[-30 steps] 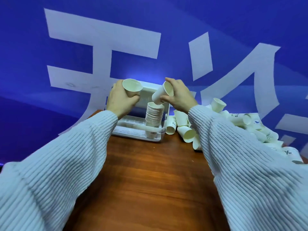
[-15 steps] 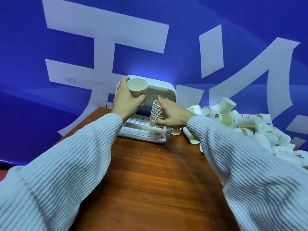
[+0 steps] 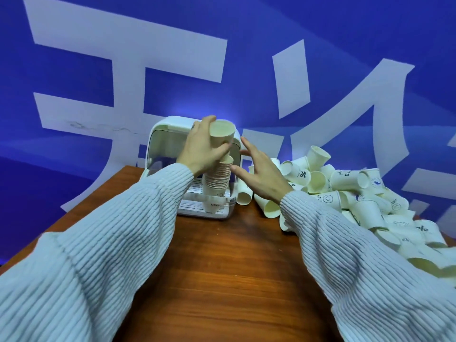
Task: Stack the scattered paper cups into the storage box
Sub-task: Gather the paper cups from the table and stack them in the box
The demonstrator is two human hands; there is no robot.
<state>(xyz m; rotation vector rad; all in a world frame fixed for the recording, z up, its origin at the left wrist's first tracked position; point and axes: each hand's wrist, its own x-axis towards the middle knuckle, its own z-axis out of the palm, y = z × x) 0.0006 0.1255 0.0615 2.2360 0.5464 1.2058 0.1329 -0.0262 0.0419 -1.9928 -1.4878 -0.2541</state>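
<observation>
A white storage box (image 3: 170,134) with its lid raised stands at the table's far edge. Inside it rises a stack of nested paper cups (image 3: 217,183). My left hand (image 3: 202,149) grips a single paper cup (image 3: 221,134), held upright just above the top of the stack. My right hand (image 3: 259,174) hovers just right of the stack with fingers spread and holds nothing. A heap of scattered paper cups (image 3: 357,191) lies to the right of the box.
The brown wooden table (image 3: 222,267) runs toward me between my sleeves. Loose cups (image 3: 244,196) lie against the box's right side. A blue wall with large white characters (image 3: 123,58) stands right behind the box.
My right hand has let go of the stack after setting its cup there and opened. My left hand has carried its cup rightward to above the stack.
</observation>
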